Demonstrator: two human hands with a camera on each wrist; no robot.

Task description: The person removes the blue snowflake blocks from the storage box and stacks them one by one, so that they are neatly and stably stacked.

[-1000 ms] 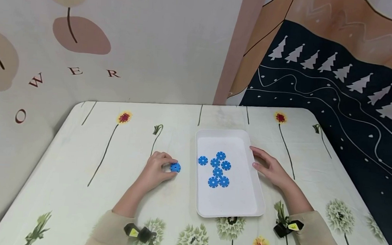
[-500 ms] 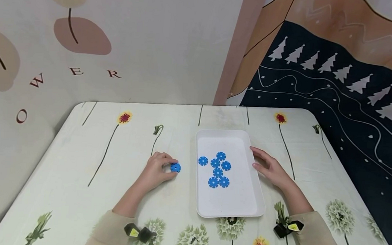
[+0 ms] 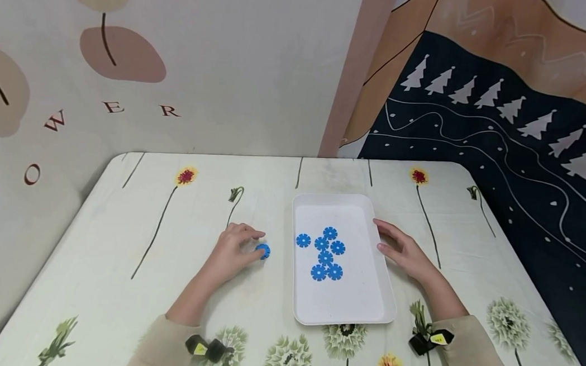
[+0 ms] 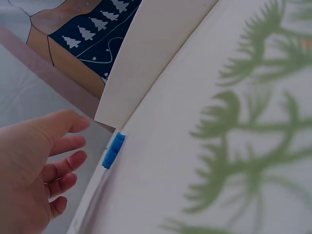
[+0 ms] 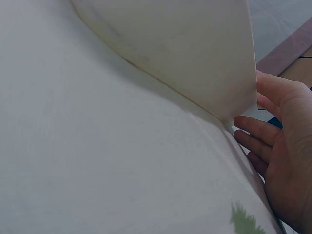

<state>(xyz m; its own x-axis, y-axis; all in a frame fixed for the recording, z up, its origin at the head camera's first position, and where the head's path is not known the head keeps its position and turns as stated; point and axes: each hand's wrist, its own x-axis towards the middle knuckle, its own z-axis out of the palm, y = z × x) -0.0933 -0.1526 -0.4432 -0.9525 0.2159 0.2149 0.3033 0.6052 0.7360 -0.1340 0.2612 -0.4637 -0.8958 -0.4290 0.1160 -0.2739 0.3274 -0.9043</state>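
Observation:
A blue notched snowflake disc [image 3: 266, 251] lies on the flowered cloth left of the white tray [image 3: 346, 304]. My left hand [image 3: 230, 252] is beside it, thumb overlapping it in the head view. From the left wrist, a gap shows between the loosely bent fingers [image 4: 66, 170] and the blue piece [image 4: 114, 151], whose number of layers I cannot tell. My right hand [image 3: 409, 257] rests at the tray's right side, fingertips by the rim; in the right wrist view the hand [image 5: 287, 141] is at the tray's outer wall [image 5: 195, 53].
Inside the tray lie several blue snowflake discs [image 3: 325, 257], most clustered, with one apart near the left wall. A cloth with printed flowers [image 3: 245, 309] covers the table. Behind it stands a pale wall [image 3: 239, 79]; a dark tree-patterned surface [image 3: 540, 181] is at right.
My left fingers have parted from the blue disc and lifted slightly away, and the thumb has shifted over it. The right hand and the tray have stayed in place.

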